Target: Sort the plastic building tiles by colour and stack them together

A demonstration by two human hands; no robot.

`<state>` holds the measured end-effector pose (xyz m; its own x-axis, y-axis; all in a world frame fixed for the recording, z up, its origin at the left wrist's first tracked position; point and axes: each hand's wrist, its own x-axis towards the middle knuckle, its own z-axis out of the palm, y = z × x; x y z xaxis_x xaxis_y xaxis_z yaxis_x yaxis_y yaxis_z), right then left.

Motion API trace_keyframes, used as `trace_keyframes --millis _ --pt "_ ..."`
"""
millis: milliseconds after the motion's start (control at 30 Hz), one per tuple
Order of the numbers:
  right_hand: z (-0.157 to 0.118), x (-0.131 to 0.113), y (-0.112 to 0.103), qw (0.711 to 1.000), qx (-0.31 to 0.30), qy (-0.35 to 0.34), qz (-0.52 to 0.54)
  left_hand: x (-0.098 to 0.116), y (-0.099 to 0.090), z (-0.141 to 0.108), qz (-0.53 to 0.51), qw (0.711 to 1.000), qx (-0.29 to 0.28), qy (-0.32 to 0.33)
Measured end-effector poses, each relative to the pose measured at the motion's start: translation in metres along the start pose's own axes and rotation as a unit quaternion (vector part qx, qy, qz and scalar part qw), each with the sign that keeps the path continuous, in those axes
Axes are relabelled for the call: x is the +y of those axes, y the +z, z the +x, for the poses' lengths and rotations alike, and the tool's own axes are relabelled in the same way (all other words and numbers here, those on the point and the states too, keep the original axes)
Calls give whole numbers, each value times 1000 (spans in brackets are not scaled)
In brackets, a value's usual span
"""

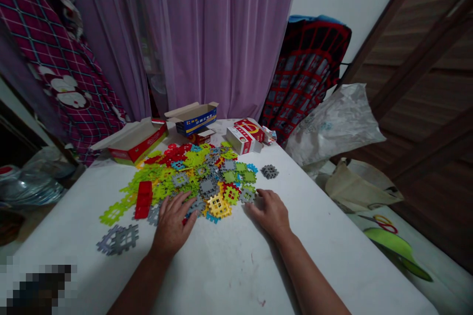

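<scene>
A heap of notched, square plastic building pieces [209,187] in green, grey, yellow, red and blue spreads over the white table. My left hand [174,221] rests at the heap's near left side, fingers spread over grey pieces, with nothing visibly held. Just left of it is a red block [144,200]. Beyond the heap's right edge, my right hand [271,212] is low over the table, thumb and forefinger apart, beside a grey-green piece [248,194]. Between my hands lies a yellow windowed piece [219,205].
Grey pieces [118,239] lie apart at the near left, and a dark grey cluster [269,172] at the right. Behind the heap stand an open red box [138,145], a blue box [195,120] and red-and-white boxes [244,139]. Scissors [386,226] lie beyond the table's right edge.
</scene>
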<state>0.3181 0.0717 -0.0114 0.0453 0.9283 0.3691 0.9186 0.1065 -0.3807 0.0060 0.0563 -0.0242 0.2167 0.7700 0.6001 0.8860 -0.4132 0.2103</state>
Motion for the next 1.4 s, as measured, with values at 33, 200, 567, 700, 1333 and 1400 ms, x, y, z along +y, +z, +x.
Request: trace_keyframes --millis 33,200,567,700,1333,1400 --pt "0 -4 1 1000 -8 -8 -22 0 0 0 -3 1000 -1 -3" --pt "-1 -5 6 999 -28 -19 -38 1 -1 1 -12 1000 -10 -13" --pt "7 50 -13 996 -42 -76 36 -1 0 1 -10 1000 -11 -7" --pt "1 45 -9 1000 -7 4 26 -1 -1 2 -10 1000 -5 -6" --pt "9 56 3 997 -68 -31 -35 -2 0 1 -16 1000 -14 -11" --pt "9 55 3 998 -62 -25 -24 -2 0 1 -14 1000 -15 -9"
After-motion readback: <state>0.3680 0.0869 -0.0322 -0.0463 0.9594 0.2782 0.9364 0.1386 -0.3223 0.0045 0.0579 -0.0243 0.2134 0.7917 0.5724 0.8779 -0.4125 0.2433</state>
